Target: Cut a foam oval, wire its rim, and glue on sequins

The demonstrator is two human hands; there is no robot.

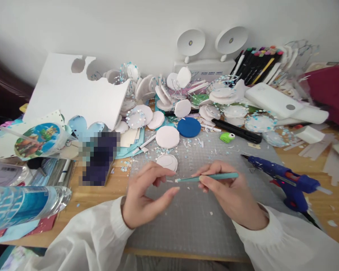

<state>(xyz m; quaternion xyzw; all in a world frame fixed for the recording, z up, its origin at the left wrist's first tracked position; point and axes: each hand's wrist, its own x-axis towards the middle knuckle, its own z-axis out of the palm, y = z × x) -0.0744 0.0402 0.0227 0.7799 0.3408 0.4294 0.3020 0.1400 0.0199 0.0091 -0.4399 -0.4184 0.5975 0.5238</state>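
Note:
My right hand [224,188] pinches a pair of teal tweezers [219,176], their tips pointing left. At those tips sits a tiny white scrap [177,180], too small to make out well. Facing it, my left hand [149,194] is held with thumb and fingers apart and nothing between them. Just beyond the left fingertips lies a white foam disc [167,162] with a curved line on it, partly hidden by the hand. Behind it are another white disc [167,137] and a dark blue round disc [189,127]. Everything is above or on a grey cutting mat [186,233].
A blue glue gun [285,177] lies at right, its nozzle toward the mat. Behind are a black utility knife [237,130], a green punch [227,137] and piled white discs. At left are a phone [98,160], a plastic bottle [25,207] and a cut foam sheet [73,90].

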